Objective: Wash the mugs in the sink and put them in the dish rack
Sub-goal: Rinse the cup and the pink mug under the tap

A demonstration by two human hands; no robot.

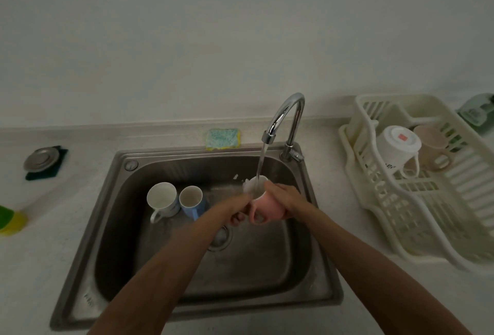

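Step in hand: rinse of pink mug [267, 205] under running water, inside sink [112, 227]. All positions below given rel. to faucet [288, 118].

1. Nearest: both forearms reach in over sink front rim. Left hand [238, 207] sits below and left of faucet spout; its grip looks closed at the mug's handle/rim side, but motion blur hides exact finger placement. Right hand [287, 198] sits directly below faucet; its grip is wrapped round mug body, fingers pressed against the pink wall.

2. Pink mug is held off sink floor, tilted, mouth up toward spout. Water stream [260, 163] falls into the mouth; white foam shows at rim.

3. Procedure, judged: keep mouth under stream until foam clears; rotate mug w/ right hand so handle and outer wall also get flushed; tip out before lifting. Wet soapy glaze is likely slick, so keep the grip firm and low over the basin.

4. Left of faucet, on sink floor: white mug [161, 198] and blue mug [192, 199], upright, touching, not yet washed by the look of it.

5. Right of faucet, on desk: dish rack [401, 201] w/ two mugs already inverted. Approx. two done, one in rinse, two pending.

6. Behind the sink, left of faucet: sponge [223, 138].
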